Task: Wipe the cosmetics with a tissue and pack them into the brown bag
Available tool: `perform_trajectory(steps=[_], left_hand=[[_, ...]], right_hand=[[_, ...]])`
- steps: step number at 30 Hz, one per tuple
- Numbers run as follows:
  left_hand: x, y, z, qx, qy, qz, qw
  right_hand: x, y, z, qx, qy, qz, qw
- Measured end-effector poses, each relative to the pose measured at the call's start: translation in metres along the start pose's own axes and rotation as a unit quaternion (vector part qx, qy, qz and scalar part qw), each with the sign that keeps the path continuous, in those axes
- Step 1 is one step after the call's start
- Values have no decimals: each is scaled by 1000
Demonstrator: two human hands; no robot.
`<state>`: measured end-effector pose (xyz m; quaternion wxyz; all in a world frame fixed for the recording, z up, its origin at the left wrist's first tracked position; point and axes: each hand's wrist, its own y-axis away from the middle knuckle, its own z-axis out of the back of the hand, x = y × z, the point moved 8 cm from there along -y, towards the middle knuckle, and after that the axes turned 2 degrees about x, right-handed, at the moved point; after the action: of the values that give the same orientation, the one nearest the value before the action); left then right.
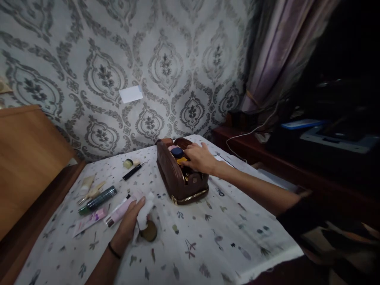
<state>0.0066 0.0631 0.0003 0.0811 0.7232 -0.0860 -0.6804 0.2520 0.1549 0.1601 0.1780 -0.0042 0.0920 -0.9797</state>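
Observation:
My left hand (130, 219) is closed on a crumpled white tissue (145, 211). Right beside the tissue is a round brownish item (150, 232); whether the hand also grips it I cannot tell. My right hand (200, 158) reaches over the opening of a brown zippered cosmetic bag (170, 174), its visible fingers apart and their tips partly hidden. Inside the bag show a dark blue round lid (177, 152) and something yellow (181, 160). Left of my left hand lie a pale pink tube (120, 211), a pink-and-white tube (90, 221) and a dark green bottle (101, 199).
A black pen-like stick (133, 171) and a small yellowish-green item (128, 163) lie toward the back of the patterned cloth (190, 253). A beige tube (87, 184) sits at the left. Wooden furniture (29, 158) bounds the left; a white cable (255, 130) trails at the right.

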Motion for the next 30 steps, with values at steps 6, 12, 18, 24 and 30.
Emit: perform_trajectory(steps=[6,12,18,24,30], left_hand=[[-3,-3,-4,24,18,-10,1000],[-4,-4,-2,22,23,-25,999],[-36,-4,48,-112,3,-126,986],[-93,14,126,-333,-415,-261,805],[-69,-14,138,-224,-714,-113,654]], right_hand=[[32,33,40,-216,-165,117,955],[110,74,8,-214,-359,299,858],[137,55,-65,-115,-512,156,837],[162,45,-130,0,-637,60,769],[163,45,-151,16,-654,31,755]])
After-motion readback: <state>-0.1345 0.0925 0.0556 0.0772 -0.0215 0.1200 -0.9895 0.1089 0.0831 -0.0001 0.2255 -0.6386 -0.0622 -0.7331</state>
